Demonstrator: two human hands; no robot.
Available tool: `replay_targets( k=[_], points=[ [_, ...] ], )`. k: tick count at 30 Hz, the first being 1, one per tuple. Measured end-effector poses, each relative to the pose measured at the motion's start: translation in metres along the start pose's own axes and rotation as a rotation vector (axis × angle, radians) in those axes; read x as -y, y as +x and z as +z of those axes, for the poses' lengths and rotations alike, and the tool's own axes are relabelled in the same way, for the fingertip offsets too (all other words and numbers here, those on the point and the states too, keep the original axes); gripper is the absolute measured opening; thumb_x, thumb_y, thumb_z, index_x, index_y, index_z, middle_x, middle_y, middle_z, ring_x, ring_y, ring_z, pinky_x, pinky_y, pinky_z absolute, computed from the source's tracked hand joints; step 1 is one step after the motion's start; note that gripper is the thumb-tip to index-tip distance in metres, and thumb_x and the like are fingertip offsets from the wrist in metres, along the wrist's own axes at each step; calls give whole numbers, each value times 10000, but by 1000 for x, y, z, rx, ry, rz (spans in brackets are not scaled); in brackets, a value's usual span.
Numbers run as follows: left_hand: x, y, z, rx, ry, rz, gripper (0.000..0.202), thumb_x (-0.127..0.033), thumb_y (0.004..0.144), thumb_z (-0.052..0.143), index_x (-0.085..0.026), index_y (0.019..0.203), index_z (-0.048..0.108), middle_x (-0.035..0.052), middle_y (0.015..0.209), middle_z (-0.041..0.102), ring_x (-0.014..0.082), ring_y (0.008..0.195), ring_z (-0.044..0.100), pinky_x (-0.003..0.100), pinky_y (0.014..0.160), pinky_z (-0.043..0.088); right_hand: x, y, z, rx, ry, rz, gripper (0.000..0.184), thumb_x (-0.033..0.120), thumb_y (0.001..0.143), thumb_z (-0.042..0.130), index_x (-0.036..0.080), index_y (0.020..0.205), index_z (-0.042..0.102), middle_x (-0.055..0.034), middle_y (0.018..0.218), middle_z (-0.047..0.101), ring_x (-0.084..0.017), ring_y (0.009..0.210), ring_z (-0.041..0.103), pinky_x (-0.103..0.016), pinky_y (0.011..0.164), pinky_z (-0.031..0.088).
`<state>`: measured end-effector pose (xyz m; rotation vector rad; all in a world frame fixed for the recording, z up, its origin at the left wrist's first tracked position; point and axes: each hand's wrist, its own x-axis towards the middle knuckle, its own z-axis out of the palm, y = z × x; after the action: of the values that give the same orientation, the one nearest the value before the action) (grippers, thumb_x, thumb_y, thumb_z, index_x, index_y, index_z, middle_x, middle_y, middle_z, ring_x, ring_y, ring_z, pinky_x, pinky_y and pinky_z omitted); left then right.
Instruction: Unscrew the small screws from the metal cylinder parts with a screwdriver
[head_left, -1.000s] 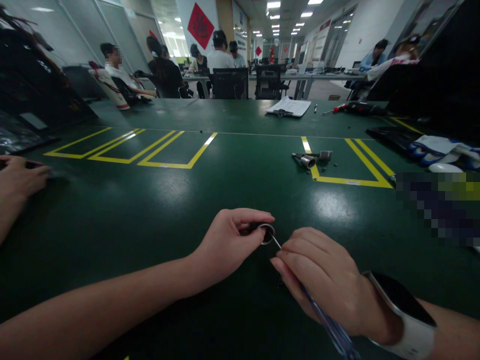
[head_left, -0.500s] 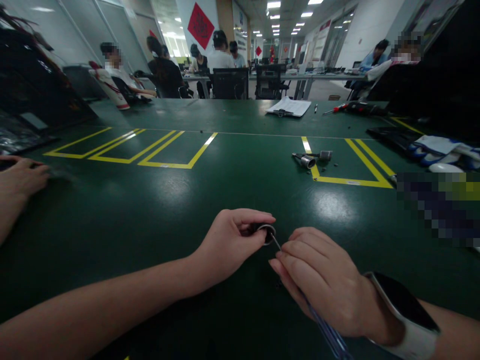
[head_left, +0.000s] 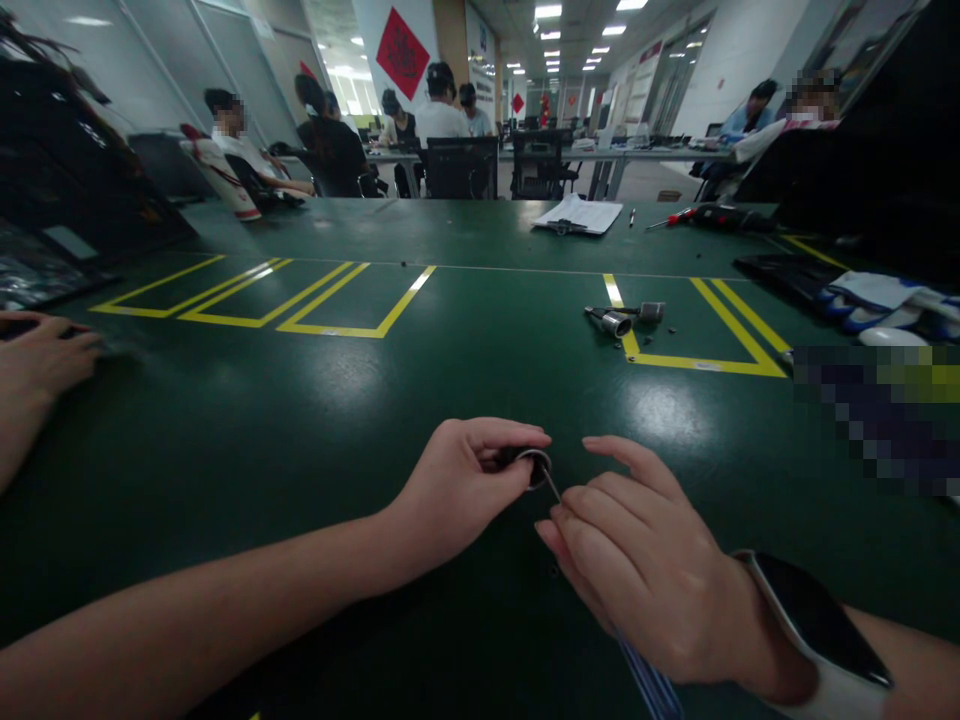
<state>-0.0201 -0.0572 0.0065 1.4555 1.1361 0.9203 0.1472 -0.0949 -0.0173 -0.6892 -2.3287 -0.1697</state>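
Observation:
Near the middle of the green table, my left hand (head_left: 457, 485) closes its thumb and fingers around a small round part (head_left: 537, 457) with a metal rim and a dark hollow. Most of that part is hidden in the fingers. My right hand (head_left: 637, 560) grips a screwdriver (head_left: 649, 680), whose clear bluish handle shows below the palm. Its thin metal shaft reaches into the part's rim; the tip is out of sight. One finger of the right hand is lifted off the tool. A tiny dark piece (head_left: 554, 571) lies on the table below the hands.
Two metal cylinders with rods (head_left: 616, 324) lie by yellow tape (head_left: 705, 366), among tiny dark bits. Farther back are a clipboard with papers (head_left: 577, 214), a pen and a red-handled screwdriver (head_left: 667, 219). Gloves (head_left: 892, 300) lie right. Another person's hand (head_left: 49, 350) is at left.
My right hand has turned slightly, one finger has lifted off the screwdriver, and the handle has swung a little left. My left hand and its part have stayed put.

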Motion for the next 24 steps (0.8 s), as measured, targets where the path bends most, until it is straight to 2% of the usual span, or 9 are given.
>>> replay_targets(
  k=[4, 9, 19, 22, 24],
  points=[
    [-1, 0, 0, -4, -6, -14, 224, -31, 656, 622, -146, 814, 732, 37, 888, 739, 162, 815, 691, 233, 747, 563, 0, 2, 0, -8, 14, 36, 204, 105, 837, 540, 134, 640, 585, -27, 622, 617, -127, 583, 504, -485, 979, 369],
    [1, 0, -1, 6, -26, -37, 239, -41, 664, 616, -155, 840, 730, 33, 907, 737, 157, 801, 692, 233, 734, 562, -2, 4, -2, -55, 96, 60, 165, 60, 810, 556, 108, 659, 601, -36, 641, 638, -114, 585, 524, -459, 973, 387],
    [0, 1, 0, 19, -28, -54, 214, -47, 673, 597, -139, 819, 723, 43, 869, 737, 157, 791, 686, 240, 725, 553, 0, 5, -3, -42, 113, 101, 166, 62, 816, 551, 113, 666, 600, -36, 657, 650, -116, 601, 552, -478, 983, 371],
    [2, 2, -3, 36, -24, -53, 199, -64, 689, 594, -136, 831, 714, 49, 892, 729, 162, 802, 679, 256, 722, 548, -4, 9, -10, -92, 311, 216, 173, 68, 820, 524, 116, 672, 600, -16, 613, 625, -100, 565, 559, -457, 976, 387],
    [3, 3, -6, 51, -22, -67, 202, -88, 711, 598, -137, 877, 702, 50, 884, 724, 163, 797, 673, 275, 729, 542, -10, 10, -12, -98, 559, 418, 250, 140, 858, 488, 137, 625, 579, 13, 541, 575, -88, 514, 546, -413, 915, 445]
  ],
)
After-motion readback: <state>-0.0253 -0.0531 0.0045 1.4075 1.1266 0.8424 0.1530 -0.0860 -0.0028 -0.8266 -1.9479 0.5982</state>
